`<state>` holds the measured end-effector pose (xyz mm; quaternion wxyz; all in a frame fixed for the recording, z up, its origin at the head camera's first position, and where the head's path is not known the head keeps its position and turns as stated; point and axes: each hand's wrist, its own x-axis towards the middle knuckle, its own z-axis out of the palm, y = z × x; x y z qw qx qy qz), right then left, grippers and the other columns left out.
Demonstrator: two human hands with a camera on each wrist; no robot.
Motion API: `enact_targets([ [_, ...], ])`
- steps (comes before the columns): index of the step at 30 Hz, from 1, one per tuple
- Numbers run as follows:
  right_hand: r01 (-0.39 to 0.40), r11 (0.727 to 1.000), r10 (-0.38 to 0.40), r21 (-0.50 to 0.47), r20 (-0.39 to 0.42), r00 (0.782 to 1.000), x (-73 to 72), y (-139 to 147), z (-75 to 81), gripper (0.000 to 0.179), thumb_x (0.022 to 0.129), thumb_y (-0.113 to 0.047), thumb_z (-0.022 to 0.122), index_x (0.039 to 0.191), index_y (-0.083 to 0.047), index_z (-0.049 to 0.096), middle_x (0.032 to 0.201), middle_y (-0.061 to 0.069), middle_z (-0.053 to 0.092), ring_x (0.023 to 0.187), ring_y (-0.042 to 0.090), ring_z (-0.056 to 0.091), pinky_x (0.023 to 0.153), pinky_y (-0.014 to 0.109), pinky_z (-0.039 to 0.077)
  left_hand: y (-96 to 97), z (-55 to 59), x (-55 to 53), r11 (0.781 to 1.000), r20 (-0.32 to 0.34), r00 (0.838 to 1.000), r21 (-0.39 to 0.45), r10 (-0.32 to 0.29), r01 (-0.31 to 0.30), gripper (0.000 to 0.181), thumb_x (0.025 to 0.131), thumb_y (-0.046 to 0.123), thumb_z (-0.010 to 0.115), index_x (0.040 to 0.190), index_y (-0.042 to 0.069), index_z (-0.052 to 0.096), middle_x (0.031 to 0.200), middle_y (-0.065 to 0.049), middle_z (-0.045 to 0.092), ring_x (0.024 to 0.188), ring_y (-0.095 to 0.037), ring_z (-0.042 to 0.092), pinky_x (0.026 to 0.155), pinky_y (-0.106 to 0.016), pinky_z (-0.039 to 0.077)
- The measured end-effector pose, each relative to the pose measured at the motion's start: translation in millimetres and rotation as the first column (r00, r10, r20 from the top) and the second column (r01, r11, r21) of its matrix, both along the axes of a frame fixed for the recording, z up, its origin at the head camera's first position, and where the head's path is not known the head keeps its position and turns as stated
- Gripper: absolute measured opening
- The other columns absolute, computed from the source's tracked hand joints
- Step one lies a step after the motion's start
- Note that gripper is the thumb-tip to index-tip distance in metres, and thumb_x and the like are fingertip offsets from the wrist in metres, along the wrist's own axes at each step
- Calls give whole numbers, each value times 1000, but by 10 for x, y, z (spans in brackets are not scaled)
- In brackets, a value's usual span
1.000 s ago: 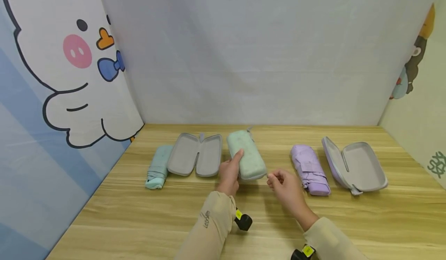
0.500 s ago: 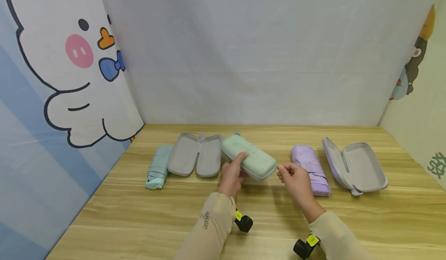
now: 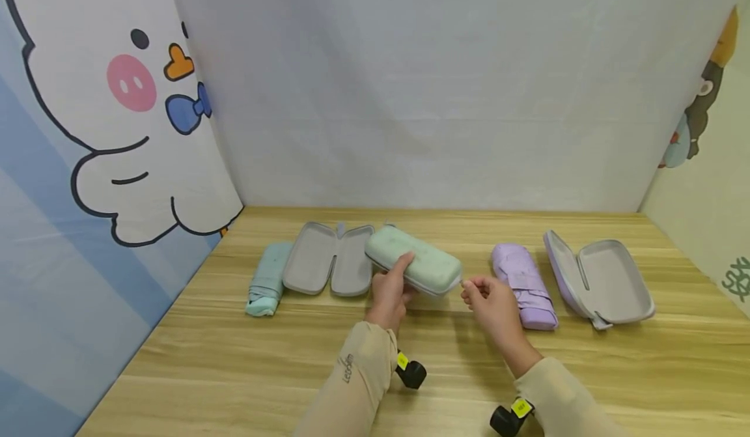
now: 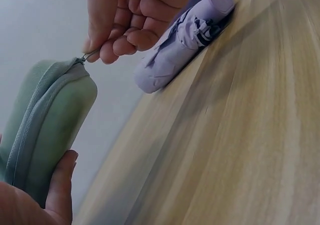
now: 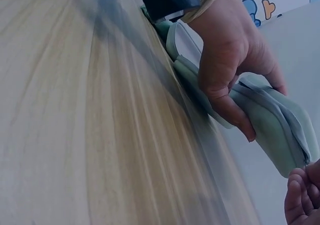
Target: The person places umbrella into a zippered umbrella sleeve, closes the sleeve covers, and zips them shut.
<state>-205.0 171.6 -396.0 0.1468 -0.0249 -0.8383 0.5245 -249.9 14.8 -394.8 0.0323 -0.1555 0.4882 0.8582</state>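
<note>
A mint-green zippered case [image 3: 418,258] is held above the table by my left hand [image 3: 388,294], thumb on top and fingers beneath. At the case's near right corner, my right hand [image 3: 492,303] pinches the zipper pull [image 4: 90,54] between thumb and index finger. The left wrist view shows the slider at the end of the case, where the zipper band [image 4: 42,100] runs along its side. What the case contains is hidden. Just beyond my right hand lies a folded purple umbrella [image 3: 524,287].
Left of the held case lies an opened case with grey lining [image 3: 310,261], beside a folded teal umbrella [image 3: 269,281]. An opened purple case [image 3: 615,281] sits at the right. Behind the wooden table [image 3: 234,372] hangs a pale cloth [image 3: 433,98].
The held case has turned from nearly upright to slanting, its near end swinging right. My right hand has moved slightly up and right, still pinching the zipper pull.
</note>
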Motion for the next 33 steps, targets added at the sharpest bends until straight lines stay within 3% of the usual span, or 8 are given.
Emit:
enact_targets([
  [24, -22, 999, 24, 46, -38, 999, 47, -78, -35, 12, 89, -3, 60, 85, 7, 64, 70, 9, 65, 64, 14, 60, 56, 20, 48, 52, -24, -12, 998, 39, 997, 0, 59, -59, 73, 80, 26, 71, 130, -5, 30, 118, -22, 51, 97, -26, 61, 86, -37, 47],
  [33, -32, 999, 33, 40, -37, 999, 57, -92, -36, 12, 89, -1, 59, 84, 9, 64, 69, 9, 64, 63, 13, 59, 56, 20, 48, 72, -27, -18, 997, 20, 997, 19, 78, -78, 73, 81, 24, 71, 131, -8, 28, 119, -23, 50, 98, -26, 59, 86, -38, 47],
])
